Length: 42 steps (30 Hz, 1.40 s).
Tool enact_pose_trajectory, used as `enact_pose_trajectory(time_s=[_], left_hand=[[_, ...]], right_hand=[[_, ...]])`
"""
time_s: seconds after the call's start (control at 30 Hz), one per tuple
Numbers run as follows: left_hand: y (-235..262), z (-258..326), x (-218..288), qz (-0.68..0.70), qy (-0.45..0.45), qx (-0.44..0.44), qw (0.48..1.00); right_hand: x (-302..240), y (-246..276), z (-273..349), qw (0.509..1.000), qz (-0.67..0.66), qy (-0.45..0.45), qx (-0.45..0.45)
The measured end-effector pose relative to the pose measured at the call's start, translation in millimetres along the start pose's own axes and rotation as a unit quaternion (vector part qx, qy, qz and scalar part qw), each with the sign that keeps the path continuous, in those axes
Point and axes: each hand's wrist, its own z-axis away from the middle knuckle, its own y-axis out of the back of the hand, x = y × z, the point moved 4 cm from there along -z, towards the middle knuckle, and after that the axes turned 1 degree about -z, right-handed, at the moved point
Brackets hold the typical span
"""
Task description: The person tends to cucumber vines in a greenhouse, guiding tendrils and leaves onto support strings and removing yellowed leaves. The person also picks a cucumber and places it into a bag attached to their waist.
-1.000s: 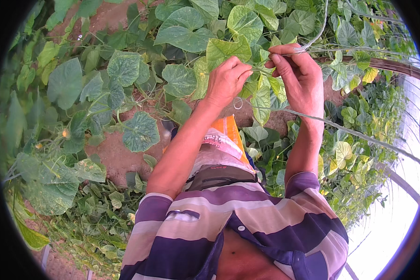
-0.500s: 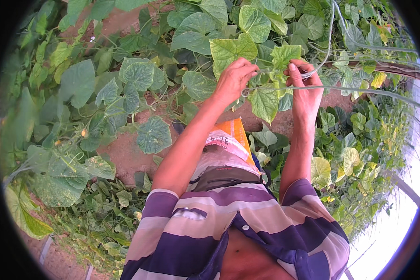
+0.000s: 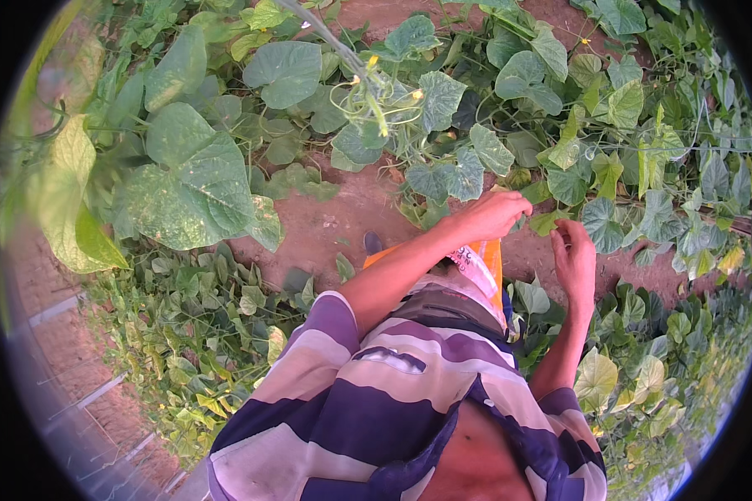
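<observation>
A wide bed of climbing vines [image 3: 443, 125] is seen from above, its broad, pale-speckled green leaves filling most of the view over patches of bare reddish soil [image 3: 342, 221]. Lower left, a mat of smaller-leaved ground plants [image 3: 192, 334] is spread beside a paved edge. The wearer's purple and grey striped shirt [image 3: 376, 401] fills the lower middle, with an orange cloth or bag [image 3: 486, 255] showing at the waist. Compared with the pictures of a moment earlier, both arms have been lowered: the hands, which were raised together among leaves along a thin stem high in the view, are now held further down at a lower part of the vine, and the view has tilted toward the ground. This suggests, as a judgement only, that work on the upper stem has been left and a lower spot taken up. The left hand [image 3: 491, 215] is reached forward with fingers curled narrowly against a small green leaf [image 3: 546, 221], apparently pinching it. The right hand [image 3: 575, 255] is held just beside it, fingers bent inward and partly closed; whether anything is gripped in it cannot be told. A curled tendril with tiny yellow flowers [image 3: 374, 83] hangs at the upper middle.
</observation>
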Motion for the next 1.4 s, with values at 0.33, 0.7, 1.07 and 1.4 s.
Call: enact_pose_trajectory(time_s=[0.33,0.7,1.07,1.4], left_hand=[[94.0,301.9,-119.6,0.031,0.154,0.075,0.985],[171.7,432.2,-170.9,-0.029,0.244,0.071,0.967],[185.5,476.5,-129.4,0.015,0.287,0.181,0.941],[251.0,540.6,-142.6,-0.029,0.075,0.435,0.897]], right_hand=[[-197.4,-213.4,93.8,0.949,0.112,0.129,-0.266],[-279.7,-273.9,132.4,0.923,0.178,0.184,-0.286],[-369.9,-308.2,111.3,0.860,0.041,0.391,-0.326],[-535.0,-325.6,148.2,0.744,-0.060,0.585,-0.317]])
